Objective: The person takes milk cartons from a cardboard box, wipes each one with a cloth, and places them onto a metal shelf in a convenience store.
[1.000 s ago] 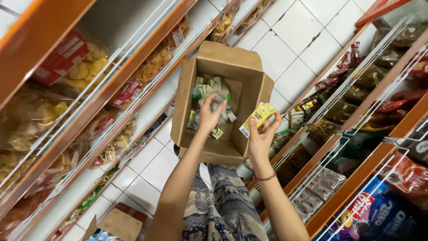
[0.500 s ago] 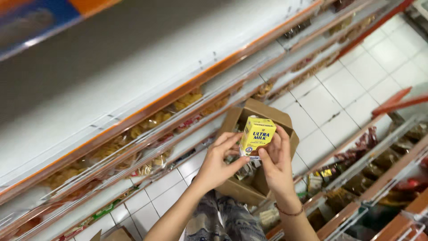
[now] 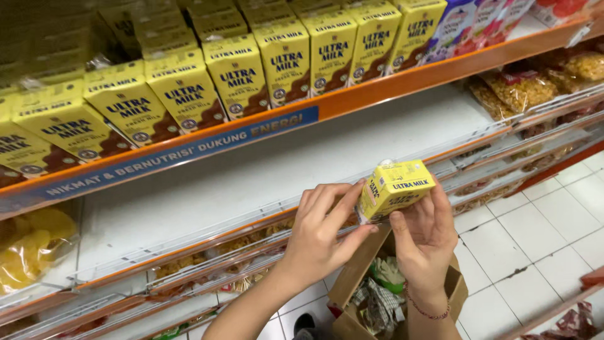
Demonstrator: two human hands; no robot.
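While both hands grip the small yellow milk carton (image 3: 395, 189) above the open cardboard box (image 3: 384, 296), the step in hand looks like readying it for the shelf. The left hand (image 3: 324, 230) pinches the carton's near end between thumb and fingers; the right hand (image 3: 423, 236) closes on its underside and far face, thumb up against the front. To do this well, I judge the carton should be turned so its printed face matches the row of yellow milk cartons (image 3: 207, 75) on the orange-edged shelf (image 3: 352, 104) above the box, then slid in upright beside its like, with the grip on the firm edges rather than squeezing the soft panels. The bare white shelf (image 3: 251, 182), just above the box and below that row, offers room too.

Against half a second ago, the view has swung up and closer: the stocked row now fills the top, the carton lies tilted on its side rather than upright, and the box sits mostly hidden beneath the hands.
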